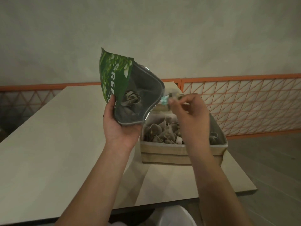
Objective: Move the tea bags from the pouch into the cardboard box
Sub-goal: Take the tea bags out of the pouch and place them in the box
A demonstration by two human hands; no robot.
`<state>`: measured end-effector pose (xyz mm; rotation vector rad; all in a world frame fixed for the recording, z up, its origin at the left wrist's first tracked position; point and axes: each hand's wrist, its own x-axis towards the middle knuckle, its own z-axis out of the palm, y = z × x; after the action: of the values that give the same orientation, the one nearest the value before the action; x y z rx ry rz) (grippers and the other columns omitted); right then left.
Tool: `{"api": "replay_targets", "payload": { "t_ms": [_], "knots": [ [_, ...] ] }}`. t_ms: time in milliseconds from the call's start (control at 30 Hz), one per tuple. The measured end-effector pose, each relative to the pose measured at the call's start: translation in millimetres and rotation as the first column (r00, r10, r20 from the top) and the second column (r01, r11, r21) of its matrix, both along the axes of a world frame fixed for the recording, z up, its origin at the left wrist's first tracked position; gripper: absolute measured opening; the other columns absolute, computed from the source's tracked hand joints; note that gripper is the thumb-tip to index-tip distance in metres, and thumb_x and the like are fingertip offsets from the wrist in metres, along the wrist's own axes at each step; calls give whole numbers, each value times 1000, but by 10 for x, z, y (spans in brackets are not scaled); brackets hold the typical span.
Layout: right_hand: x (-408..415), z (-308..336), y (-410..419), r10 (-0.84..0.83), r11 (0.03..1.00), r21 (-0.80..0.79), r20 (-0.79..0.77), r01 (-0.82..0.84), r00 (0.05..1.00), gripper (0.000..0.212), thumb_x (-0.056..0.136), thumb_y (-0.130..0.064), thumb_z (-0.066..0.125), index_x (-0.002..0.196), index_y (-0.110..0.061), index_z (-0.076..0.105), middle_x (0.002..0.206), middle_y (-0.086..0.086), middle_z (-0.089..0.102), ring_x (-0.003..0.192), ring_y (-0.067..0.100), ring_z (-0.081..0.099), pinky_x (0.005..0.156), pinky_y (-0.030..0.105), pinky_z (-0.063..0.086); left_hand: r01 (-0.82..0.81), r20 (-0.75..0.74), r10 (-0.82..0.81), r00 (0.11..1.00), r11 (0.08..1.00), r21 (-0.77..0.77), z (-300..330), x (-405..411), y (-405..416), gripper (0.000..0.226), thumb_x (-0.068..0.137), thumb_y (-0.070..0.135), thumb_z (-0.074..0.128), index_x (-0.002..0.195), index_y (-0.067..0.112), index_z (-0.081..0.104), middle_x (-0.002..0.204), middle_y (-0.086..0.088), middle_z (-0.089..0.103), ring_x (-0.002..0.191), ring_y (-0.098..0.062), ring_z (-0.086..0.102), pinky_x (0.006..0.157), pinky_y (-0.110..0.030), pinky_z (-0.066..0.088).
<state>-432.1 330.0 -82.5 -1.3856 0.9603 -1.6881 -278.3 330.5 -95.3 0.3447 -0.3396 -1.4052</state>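
Note:
My left hand point(119, 126) grips the green pouch point(114, 75) from below and holds it up above the table, its mouth open toward me. A few tea bags point(131, 99) lie inside against the silver lining. My right hand point(189, 115) is beside the pouch mouth and over the box, its fingertips pinched on a tea bag point(167, 100) that is blurred. The cardboard box point(164, 154) stands on the table under my right hand and holds several tea bags point(161, 132).
The pale table point(57, 144) runs to the left and toward me; its right edge is just past the box. An orange lattice railing point(244, 101) stands behind. A white rounded object point(177, 216) sits below the table's near edge.

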Motion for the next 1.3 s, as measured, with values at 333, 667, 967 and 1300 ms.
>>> {"api": "replay_targets", "payload": {
  "t_ms": [333,667,967,1300],
  "knots": [
    [-115,-323,-116,-1,997,68,-489,40,872,20,84,-25,74,95,-33,59,90,-16,64,80,0,61,65,10,49,-8,-12,7,1000,999,-40,-18,72,-1,47,101,46,48,135,19,66,141,-11,63,135,-31,55,86,-36,59],
    [182,-315,-237,-182,983,-142,-855,118,485,35,89,-56,52,109,-34,71,121,-6,55,118,19,40,99,40,30,-19,54,21,998,999,-37,-16,159,36,50,103,47,45,142,21,60,144,-9,61,138,-31,53,95,-37,55],
    [351,-288,-419,-157,986,-135,-948,94,276,21,95,-37,53,99,-35,73,109,-9,67,109,19,51,98,42,26,-13,55,15,998,999,-44,-23,234,64,48,103,46,45,142,22,60,145,-9,60,139,-30,52,93,-38,55],
    [-31,-166,-486,-124,982,37,-612,184,781,20,92,-33,63,106,-24,73,88,-12,67,76,-3,57,63,15,43,5,39,-4,999,999,-37,-38,214,62,50,102,48,46,143,22,59,144,-11,61,136,-31,54,90,-37,58]
  ]
}}
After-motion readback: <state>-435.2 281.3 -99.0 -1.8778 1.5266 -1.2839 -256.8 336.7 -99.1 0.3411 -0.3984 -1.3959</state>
